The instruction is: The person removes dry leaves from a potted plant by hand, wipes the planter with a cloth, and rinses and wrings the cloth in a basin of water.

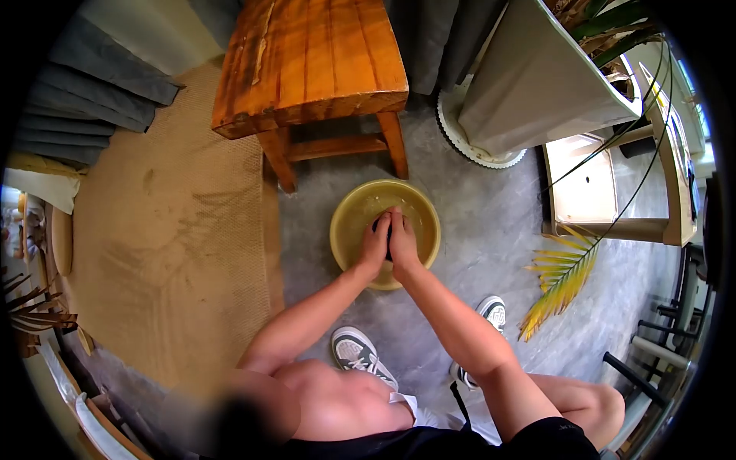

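Note:
A round yellow basin [343, 230] stands on the grey floor in front of my feet. Over its middle, my left hand [374, 245] and my right hand [403, 241] are pressed together, with fingers closed and pointing away from me. Between the palms they hold a small dark object [376, 225]; only its edges show, and its kind cannot be made out. The basin's inside looks wet, with small light specks near the far wall.
A wooden stool [314, 61] stands just beyond the basin. A brown mat [169, 230] covers the left floor. To the right are a tall white planter [537, 84], a drooping yellow-green palm frond [563, 280] and a beige shelf unit [644, 230]. My shoes [360, 354] flank the near side.

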A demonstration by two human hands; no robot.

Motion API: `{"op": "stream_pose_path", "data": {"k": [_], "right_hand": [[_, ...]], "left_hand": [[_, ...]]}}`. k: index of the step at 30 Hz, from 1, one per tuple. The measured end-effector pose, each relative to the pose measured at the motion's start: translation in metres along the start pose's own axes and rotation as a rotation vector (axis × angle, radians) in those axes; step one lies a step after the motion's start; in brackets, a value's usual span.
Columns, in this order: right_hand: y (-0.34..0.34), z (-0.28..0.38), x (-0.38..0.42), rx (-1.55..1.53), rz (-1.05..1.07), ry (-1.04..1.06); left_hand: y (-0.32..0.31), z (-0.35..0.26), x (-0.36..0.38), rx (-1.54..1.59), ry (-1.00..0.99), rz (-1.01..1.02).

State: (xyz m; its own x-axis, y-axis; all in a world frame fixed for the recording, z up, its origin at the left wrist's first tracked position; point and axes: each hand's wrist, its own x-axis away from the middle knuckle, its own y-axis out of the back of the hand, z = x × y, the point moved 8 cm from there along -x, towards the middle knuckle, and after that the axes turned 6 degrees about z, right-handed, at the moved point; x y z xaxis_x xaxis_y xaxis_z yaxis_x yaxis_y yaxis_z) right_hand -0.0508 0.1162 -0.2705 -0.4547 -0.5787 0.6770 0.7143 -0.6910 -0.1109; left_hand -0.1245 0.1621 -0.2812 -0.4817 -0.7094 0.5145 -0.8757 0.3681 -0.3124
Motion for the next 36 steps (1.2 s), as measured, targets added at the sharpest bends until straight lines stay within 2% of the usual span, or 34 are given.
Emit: {"op": "stream_pose_path", "data": {"k": [2, 4, 7, 11, 17, 19, 26, 28, 30, 32, 33, 35, 36], "right_hand": [[0.002, 0.001, -0.002, 0.082, -0.015, 0.057], [0.005, 0.004, -0.007, 0.312, -0.083, 0.125], [0.005, 0.007, -0.008, 0.428, -0.105, 0.133], [0.004, 0.001, -0.009, 0.339, -0.061, 0.073], [0.012, -0.013, -0.026, 0.45, -0.047, 0.139], [0.008, -0.008, -0.026, 0.534, -0.001, 0.185], [0.003, 0.002, -0.025, 0.711, -0.035, 0.2], [-0.003, 0.007, -0.024, 0.848, 0.001, 0.289], [0.004, 0.024, -0.011, 0.8, -0.017, 0.308], [0.008, 0.048, 0.007, 0.756, -0.031, 0.325], [0.012, 0.061, 0.015, 0.615, -0.021, 0.394], [0.018, 0.065, 0.021, 0.407, 0.03, 0.542], [0.023, 0.062, 0.022, 0.41, 0.028, 0.542]], "left_hand": [[0.0, 0.005, 0.001, 0.081, 0.038, 0.013], [0.002, 0.007, 0.0, 0.074, 0.024, 0.005], [0.003, 0.007, -0.003, 0.077, 0.02, -0.005], [0.011, 0.02, -0.005, 0.093, 0.085, -0.071], [0.016, 0.022, -0.006, -0.037, 0.137, -0.065], [0.018, 0.022, -0.007, -0.048, 0.124, -0.095], [0.028, 0.023, -0.008, -0.024, 0.101, -0.16], [0.025, 0.022, -0.006, 0.025, 0.118, -0.157], [0.021, 0.02, -0.004, 0.075, 0.136, -0.155], [0.001, 0.007, -0.006, 0.234, 0.015, 0.003], [0.001, -0.005, -0.003, 0.238, 0.015, 0.001], [-0.019, -0.011, 0.01, 0.396, 0.328, 0.188], [-0.019, -0.017, 0.011, 0.398, 0.329, 0.191]]}}
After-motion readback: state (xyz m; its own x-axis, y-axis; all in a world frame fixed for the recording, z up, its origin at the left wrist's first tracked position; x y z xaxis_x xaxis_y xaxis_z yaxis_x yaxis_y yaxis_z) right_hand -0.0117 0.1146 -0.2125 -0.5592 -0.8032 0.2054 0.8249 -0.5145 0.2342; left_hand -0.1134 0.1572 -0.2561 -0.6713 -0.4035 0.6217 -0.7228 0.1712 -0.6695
